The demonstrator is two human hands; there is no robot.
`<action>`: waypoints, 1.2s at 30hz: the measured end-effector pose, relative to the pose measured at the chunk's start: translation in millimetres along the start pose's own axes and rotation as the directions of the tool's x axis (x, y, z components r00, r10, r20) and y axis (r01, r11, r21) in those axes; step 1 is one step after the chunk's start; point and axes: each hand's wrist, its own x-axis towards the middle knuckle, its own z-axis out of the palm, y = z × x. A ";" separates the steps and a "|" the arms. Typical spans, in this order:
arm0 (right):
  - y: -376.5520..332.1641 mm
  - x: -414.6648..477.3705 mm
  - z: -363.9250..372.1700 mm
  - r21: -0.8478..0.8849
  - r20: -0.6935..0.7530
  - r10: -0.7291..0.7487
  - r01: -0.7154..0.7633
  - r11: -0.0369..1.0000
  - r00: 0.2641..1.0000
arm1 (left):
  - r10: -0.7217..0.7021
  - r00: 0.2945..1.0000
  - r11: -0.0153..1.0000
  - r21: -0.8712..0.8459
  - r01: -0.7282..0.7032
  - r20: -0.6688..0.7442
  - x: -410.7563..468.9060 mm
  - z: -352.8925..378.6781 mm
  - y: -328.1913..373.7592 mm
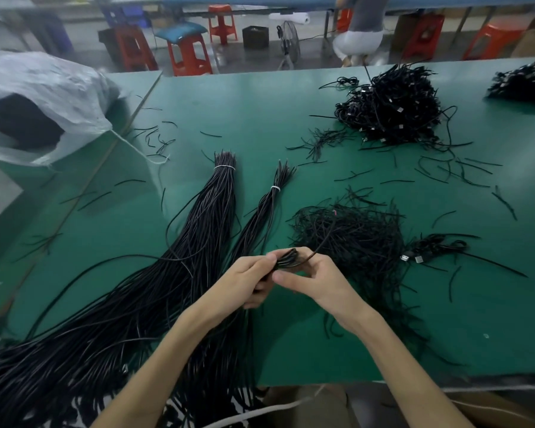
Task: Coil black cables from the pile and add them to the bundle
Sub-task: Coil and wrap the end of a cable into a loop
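Left hand (250, 281) grip pinches cable coil (286, 257) above desk (260, 118), apparently to stop loops springing open. Right hand (311, 278) grip curls round strand (318, 250) trailing toward tangled pile (352, 239), likely for winding. Banded bundle (269, 208) lies near.

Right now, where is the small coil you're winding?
In the head view, centre, the small coil is pinched between the left hand and right hand, just left of the tangled pile.

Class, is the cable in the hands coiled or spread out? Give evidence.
Mostly coiled: the cable sits in small loops held by the left hand and right hand; one tail arcs toward the pile.
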 end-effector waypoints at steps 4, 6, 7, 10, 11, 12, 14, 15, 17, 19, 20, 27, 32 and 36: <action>8.8 -0.6 4.2 -0.109 -0.124 -0.067 0.053 0.993 0.990 | -0.037 0.991 0.999 0.015 0.039 -0.130 -2.0 3.2 3.2; 10.0 -0.4 8.4 -0.087 -0.138 -0.091 0.080 0.993 0.986 | -0.040 0.986 0.999 0.005 0.041 -0.162 -2.3 6.3 3.0; 10.4 -0.4 10.8 -0.063 -0.145 -0.091 0.083 0.995 0.985 | -0.039 0.985 0.999 -0.002 0.039 -0.170 -2.9 7.6 2.8; 13.0 -1.0 15.1 -0.022 -0.170 -0.063 0.061 0.998 0.983 | -0.042 0.979 0.999 -0.017 0.040 -0.200 -5.5 10.0 0.7; 13.9 -1.6 16.1 -0.017 -0.176 -0.054 0.052 0.998 0.983 | -0.042 0.977 0.999 -0.014 0.040 -0.210 -6.1 10.6 -0.5; 14.6 -2.2 16.7 -0.022 -0.184 -0.053 0.049 0.999 0.982 | -0.042 0.974 0.999 -0.005 0.042 -0.221 -6.6 11.2 -2.0; 14.2 -3.3 17.9 -0.074 -0.225 -0.077 0.062 0.995 0.971 | -0.029 0.968 0.998 0.042 0.041 -0.248 -7.6 12.5 -3.9; 13.4 -4.0 18.6 -0.123 -0.253 -0.101 0.072 0.990 0.962 | -0.008 0.964 0.994 0.099 0.035 -0.266 -8.4 12.8 -4.6; 11.4 -3.8 19.3 -0.258 -0.312 -0.174 0.093 0.962 0.934 | 0.066 0.953 0.961 0.275 0.019 -0.295 -10.8 12.3 -5.6; 8.6 -2.9 19.6 -0.390 -0.344 -0.264 0.118 0.913 0.901 | 0.125 0.946 0.919 0.394 0.004 -0.300 -14.4 11.9 -3.2; 7.0 -2.6 20.1 -0.424 -0.354 -0.299 0.133 0.896 0.886 | 0.134 0.947 0.920 0.391 -0.009 -0.293 -16.5 12.0 -0.6; -1.0 -3.3 22.4 -0.476 -0.334 -0.366 0.179 0.861 0.869 | 0.197 0.954 0.909 0.408 -0.091 -0.225 -27.0 7.5 10.4; -7.3 -5.6 31.5 -0.434 -0.303 -0.355 0.204 0.878 0.884 | 0.360 0.897 0.841 0.504 -0.195 -0.255 -26.7 -5.8 11.1; -8.5 -7.3 35.6 -0.329 -0.288 -0.278 0.178 0.928 0.916 | 0.505 0.858 0.623 0.729 -0.283 -0.098 -29.3 -10.7 15.0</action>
